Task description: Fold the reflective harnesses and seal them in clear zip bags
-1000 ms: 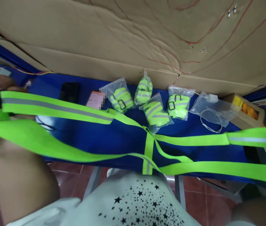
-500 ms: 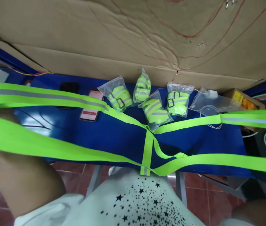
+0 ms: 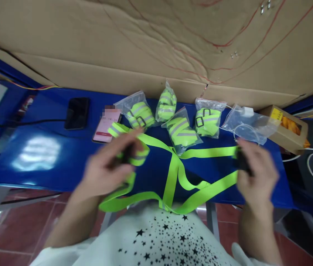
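Note:
A neon-green reflective strap harness (image 3: 171, 181) lies partly on the blue table, its bands crossing near the middle. My left hand (image 3: 109, 166), blurred by motion, is curled round the harness's left bands, with something black between the fingers. A loose striped end sticks out past it, and a loop droops below toward my lap. My right hand (image 3: 258, 173), also blurred, is closed where the two right bands meet. A dark piece shows at its fingers, too smeared to name. Several clear zip bags (image 3: 182, 133) with folded green reflective straps lie just behind the harness.
A phone with a lit pink screen (image 3: 108, 125) and a black phone (image 3: 77, 113) lie at left on the blue table (image 3: 14, 140). At right are an empty clear bag (image 3: 252, 123), white cable and a cardboard box (image 3: 286, 127). A cardboard panel (image 3: 145, 48) stands behind.
Both hands have come inward from the outer edges of the view. The harness bands, stretched wide before, now hang slack and bunched on the left and reach a shorter way on the right.

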A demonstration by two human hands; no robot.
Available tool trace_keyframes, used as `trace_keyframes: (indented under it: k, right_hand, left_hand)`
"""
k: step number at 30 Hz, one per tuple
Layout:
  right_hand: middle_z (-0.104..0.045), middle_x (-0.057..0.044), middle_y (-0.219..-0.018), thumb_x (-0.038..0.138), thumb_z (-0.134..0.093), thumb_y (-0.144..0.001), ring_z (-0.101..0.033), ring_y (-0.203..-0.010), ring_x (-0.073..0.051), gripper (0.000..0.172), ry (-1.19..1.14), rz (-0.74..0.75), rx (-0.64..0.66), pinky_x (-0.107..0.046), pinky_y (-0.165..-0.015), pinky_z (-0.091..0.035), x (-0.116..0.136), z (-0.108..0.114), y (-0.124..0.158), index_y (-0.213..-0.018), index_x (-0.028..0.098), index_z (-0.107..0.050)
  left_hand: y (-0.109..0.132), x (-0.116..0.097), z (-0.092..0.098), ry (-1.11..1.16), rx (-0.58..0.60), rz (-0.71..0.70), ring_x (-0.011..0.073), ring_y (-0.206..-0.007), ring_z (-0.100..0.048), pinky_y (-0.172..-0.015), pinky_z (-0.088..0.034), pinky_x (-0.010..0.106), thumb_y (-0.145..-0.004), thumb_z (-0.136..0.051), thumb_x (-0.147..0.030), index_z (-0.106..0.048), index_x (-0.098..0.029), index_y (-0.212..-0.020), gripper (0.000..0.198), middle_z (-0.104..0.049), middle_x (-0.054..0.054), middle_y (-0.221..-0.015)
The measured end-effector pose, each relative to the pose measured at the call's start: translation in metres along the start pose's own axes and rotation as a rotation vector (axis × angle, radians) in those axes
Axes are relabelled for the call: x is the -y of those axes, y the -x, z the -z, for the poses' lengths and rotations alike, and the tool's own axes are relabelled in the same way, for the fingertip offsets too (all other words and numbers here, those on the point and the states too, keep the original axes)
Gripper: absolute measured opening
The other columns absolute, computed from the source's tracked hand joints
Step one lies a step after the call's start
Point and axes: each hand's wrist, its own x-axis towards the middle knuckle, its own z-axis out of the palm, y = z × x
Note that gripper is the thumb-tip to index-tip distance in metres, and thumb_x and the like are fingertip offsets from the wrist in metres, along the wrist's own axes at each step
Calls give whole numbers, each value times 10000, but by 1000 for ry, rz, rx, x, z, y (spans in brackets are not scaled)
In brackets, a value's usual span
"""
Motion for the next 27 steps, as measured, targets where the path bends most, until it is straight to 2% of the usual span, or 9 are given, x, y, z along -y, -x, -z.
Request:
trace_keyframes:
  k: [1, 2, 4, 5, 9, 15, 20, 27]
  right_hand:
    - [-596, -138, -1384, 85, -488, -962, -592, -1248, -314, 611, -39, 46, 54, -527, -1024, -538, 7, -11, 0, -1539, 285, -502]
    - [-594, -139, -1369, 17, -448, -921, -589, -1242, -319, 716, -85, 98, 114, -532, -1017, -536, 15, -23, -2, -1581, 295, -448]
    - [-583, -134, -1353, -57, -412, -872, -581, -1233, -307, 824, -169, 195, 209, -518, -1010, -537, 32, -42, -5, -1614, 299, -383]
    - [-581, -133, -1348, -73, -411, -867, -574, -1236, -301, 834, -188, 226, 228, -508, -1012, -534, 38, -48, -7, -1616, 294, -375]
    - [-578, -137, -1336, -76, -413, -918, -553, -1258, -284, 777, -193, 317, 249, -488, -1031, -517, 51, -54, -12, -1611, 273, -369]
    - [-574, -148, -1354, -33, -447, -971, -543, -1288, -282, 716, -204, 365, 279, -491, -1071, -513, 46, -53, -10, -1621, 248, -343]
    - [-533, -147, -1441, -19, -417, -992, -491, -1372, -290, 718, -239, 362, 351, -514, -1135, -491, 44, -56, -7, -1640, 269, -307]
    - [-537, -127, -1452, -25, -390, -980, -506, -1366, -282, 738, -251, 330, 386, -512, -1145, -503, 46, -58, -7, -1640, 295, -308]
  left_hand:
    - [0, 3, -11, -82, 163, -41, 194, -932, -661, -834, -579, 349, -969, -670, -442, -463, -259, -1550, 644, -690, 51, -1099]
    - [0, 6, -22, -158, 294, -51, 202, -992, -670, -869, -581, 354, -978, -661, -366, -326, -291, -1624, 732, -678, 66, -1177]
    - [-2, 10, -42, -195, 442, -48, 242, -1114, -669, -945, -578, 391, -961, -669, -323, -170, -324, -1667, 865, -646, 96, -1290]
    - [-3, 12, -50, -179, 470, -38, 263, -1171, -657, -981, -571, 412, -946, -684, -322, -137, -335, -1669, 906, -621, 111, -1349]
    - [-4, 17, -60, 2, 484, -96, 281, -1278, -599, -1039, -559, 435, -895, -727, -286, -127, -384, -1640, 962, -493, 124, -1498]
    - [-4, 22, -59, 138, 493, -150, 235, -1167, -623, -968, -604, 401, -871, -739, -246, -138, -410, -1596, 956, -449, 104, -1470]
    - [-7, 29, -62, 189, 459, -191, 314, -1450, -433, -1056, -589, 428, -835, -765, -248, -169, -375, -1570, 955, -371, 130, -1532]
    - [-8, 31, -63, 228, 483, -194, 320, -1517, -359, -1132, -541, 466, -845, -759, -223, -141, -384, -1569, 966, -320, 134, -1582]
